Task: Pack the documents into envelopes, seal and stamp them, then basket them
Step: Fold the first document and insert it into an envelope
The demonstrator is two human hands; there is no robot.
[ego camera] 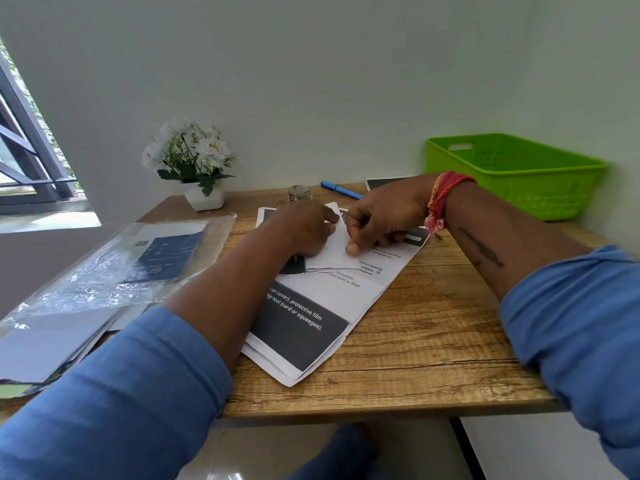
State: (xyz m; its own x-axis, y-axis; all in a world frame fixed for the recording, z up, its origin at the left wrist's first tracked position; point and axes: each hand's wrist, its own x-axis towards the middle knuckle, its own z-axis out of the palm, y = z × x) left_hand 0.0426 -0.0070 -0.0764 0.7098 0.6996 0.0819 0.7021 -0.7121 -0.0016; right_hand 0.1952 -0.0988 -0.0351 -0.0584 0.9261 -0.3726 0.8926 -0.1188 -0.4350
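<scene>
The folded white sheet (pixel 329 252) lies atop the printed documents (pixel 311 306) at mid-surface. The left hand (pixel 304 230) pins it, fingers curled; the right hand (pixel 381 220) pinches its edge. Align edges first, then crease firmly. The green basket (pixel 512 174) stands well apart.

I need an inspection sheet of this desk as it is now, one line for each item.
Surface: wooden table, grain visible, right part bare.
Job's things: printed documents lie in the middle; white folded paper on them; green basket at back right, contents not visible.
Clutter: plastic sleeves with papers at left; blue pen; small round object, type unclear; flower pot.
Hands: left hand and right hand both pinch the white folded paper.
Cables: nothing seen.
Surroundings: plain wall; window at left.
</scene>
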